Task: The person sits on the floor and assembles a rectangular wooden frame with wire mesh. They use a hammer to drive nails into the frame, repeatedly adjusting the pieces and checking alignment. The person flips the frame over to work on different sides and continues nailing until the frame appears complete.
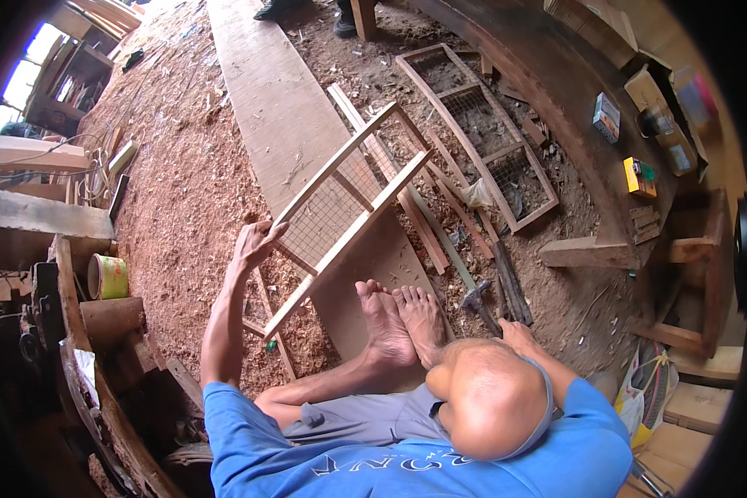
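A wooden frame with wire mesh (372, 214) lies tilted across a long board on the ground in front of me. My left hand (257, 241) is closed around its near left rail, at the corner side. Beyond my bent right knee, my right hand (519, 334) is closed at the handle end of a hammer (476, 296); part of the hand is hidden by the knee. The hammer's head rests low, beside my bare feet (402, 319). A second mesh frame (503, 153) lies flat on the ground to the far right.
The long board (266, 91) runs away over ground strewn with wood shavings (166, 166). Loose wooden strips (427, 228) lie between the two frames. A bench (523, 58) with small boxes (607, 116) stands at the right. Timber and a tape roll (108, 276) crowd the left.
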### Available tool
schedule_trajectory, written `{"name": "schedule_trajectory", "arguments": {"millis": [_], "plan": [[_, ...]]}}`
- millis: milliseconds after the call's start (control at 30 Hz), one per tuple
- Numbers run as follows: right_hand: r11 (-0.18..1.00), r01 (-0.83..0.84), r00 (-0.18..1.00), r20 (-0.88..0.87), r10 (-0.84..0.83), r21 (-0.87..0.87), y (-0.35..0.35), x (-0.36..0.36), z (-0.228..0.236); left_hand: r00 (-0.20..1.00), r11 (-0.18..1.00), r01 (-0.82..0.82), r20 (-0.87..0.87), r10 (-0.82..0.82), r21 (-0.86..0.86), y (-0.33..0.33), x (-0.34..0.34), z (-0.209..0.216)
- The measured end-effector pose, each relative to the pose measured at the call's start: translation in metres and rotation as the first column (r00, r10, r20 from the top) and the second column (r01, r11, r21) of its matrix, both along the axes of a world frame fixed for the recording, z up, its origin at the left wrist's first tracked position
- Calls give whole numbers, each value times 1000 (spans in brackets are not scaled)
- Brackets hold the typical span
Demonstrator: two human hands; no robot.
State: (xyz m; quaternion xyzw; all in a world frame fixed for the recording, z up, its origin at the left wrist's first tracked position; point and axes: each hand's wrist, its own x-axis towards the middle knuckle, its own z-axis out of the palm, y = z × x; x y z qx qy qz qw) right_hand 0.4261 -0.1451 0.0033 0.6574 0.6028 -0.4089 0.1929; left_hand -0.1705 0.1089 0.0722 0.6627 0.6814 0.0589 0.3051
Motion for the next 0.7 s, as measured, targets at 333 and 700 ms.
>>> {"name": "schedule_trajectory", "arguments": {"millis": [333, 700], "plan": [[998, 62, 989, 131, -62, 5, 45, -15, 39, 904, 836, -426, 183, 386, 346, -46, -66, 68], [832, 157, 968, -250, -23, 532, 175, -127, -50, -12, 198, -972, 866, 500, -128, -16, 95, -33]]}}
